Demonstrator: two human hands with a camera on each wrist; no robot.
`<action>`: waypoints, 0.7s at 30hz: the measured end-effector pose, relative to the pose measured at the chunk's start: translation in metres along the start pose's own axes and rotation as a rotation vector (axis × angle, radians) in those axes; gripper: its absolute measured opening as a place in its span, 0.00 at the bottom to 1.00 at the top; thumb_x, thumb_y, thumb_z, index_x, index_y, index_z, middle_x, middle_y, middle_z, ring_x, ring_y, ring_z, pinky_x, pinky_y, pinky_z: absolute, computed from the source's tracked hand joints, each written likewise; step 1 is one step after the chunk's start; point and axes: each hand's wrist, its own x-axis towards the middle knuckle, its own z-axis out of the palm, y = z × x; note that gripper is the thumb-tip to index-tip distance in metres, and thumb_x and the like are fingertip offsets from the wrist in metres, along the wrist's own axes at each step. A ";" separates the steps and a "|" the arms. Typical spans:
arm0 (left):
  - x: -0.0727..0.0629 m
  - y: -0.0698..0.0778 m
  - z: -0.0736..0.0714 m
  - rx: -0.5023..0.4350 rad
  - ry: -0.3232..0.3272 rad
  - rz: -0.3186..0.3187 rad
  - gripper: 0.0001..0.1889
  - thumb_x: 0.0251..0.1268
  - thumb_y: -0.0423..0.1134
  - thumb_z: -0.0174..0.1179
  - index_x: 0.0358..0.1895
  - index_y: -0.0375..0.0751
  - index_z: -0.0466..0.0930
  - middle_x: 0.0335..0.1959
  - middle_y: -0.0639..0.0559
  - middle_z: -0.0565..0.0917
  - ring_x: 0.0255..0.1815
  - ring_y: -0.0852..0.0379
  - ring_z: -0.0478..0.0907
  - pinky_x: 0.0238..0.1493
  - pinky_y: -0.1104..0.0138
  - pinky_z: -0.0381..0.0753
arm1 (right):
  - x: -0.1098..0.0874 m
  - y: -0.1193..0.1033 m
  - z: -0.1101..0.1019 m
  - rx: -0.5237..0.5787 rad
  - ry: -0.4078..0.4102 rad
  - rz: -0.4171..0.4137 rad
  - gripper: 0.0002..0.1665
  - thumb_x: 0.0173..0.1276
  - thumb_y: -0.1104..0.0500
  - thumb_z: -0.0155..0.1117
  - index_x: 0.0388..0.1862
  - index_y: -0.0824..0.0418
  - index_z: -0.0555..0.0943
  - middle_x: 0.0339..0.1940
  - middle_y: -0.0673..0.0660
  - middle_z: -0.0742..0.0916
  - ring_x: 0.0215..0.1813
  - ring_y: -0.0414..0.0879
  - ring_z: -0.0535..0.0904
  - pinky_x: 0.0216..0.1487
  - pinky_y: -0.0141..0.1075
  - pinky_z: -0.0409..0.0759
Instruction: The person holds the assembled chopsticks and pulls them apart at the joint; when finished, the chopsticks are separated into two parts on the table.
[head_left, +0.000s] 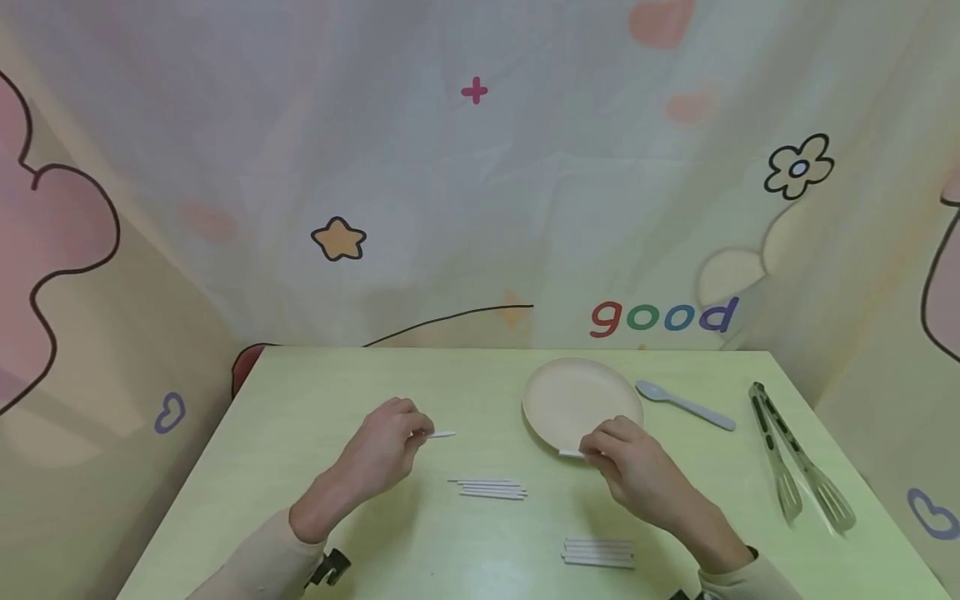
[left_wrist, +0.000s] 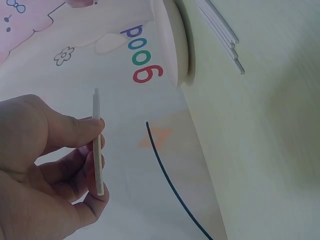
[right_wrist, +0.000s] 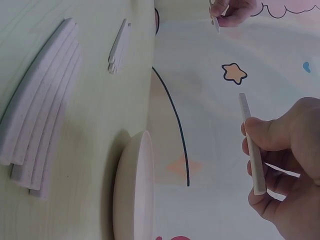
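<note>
My left hand [head_left: 386, 442] is raised over the left-centre of the table, pinching a slim white stick [left_wrist: 96, 106] between thumb and fingers. One end of that stick narrows to a small tip. Over the plate's near edge, my right hand [head_left: 630, 471] pinches a thicker, square-edged white stick [right_wrist: 257, 172]. Between the hands lies a row of slim white sticks [head_left: 491, 490]. A second row of thicker white sticks [right_wrist: 37, 115] lies closer to me, below the right hand. The round beige plate [head_left: 577, 400] is partly covered by the right hand in the head view.
To the plate's right lies a pale blue-grey spoon [head_left: 686, 406]. Slotted tongs [head_left: 798, 467] rest along the table's right side. A printed cloth [head_left: 450, 208] hangs behind the pale green table [head_left: 322, 383], and more of it stands at both sides.
</note>
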 end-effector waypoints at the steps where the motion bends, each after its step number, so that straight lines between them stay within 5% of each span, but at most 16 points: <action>1: 0.000 0.000 0.000 0.000 0.001 0.005 0.07 0.52 0.24 0.68 0.32 0.39 0.87 0.27 0.55 0.81 0.30 0.59 0.74 0.33 0.71 0.75 | 0.000 0.000 0.000 0.000 -0.005 0.003 0.12 0.52 0.69 0.74 0.31 0.54 0.83 0.31 0.42 0.81 0.38 0.36 0.73 0.36 0.31 0.78; 21: 0.008 0.001 0.008 -0.034 -0.050 0.017 0.04 0.55 0.27 0.67 0.33 0.39 0.88 0.27 0.55 0.81 0.31 0.59 0.73 0.32 0.70 0.74 | -0.012 -0.002 0.005 0.034 -0.060 0.038 0.12 0.52 0.69 0.75 0.32 0.53 0.84 0.31 0.40 0.81 0.36 0.33 0.70 0.34 0.26 0.75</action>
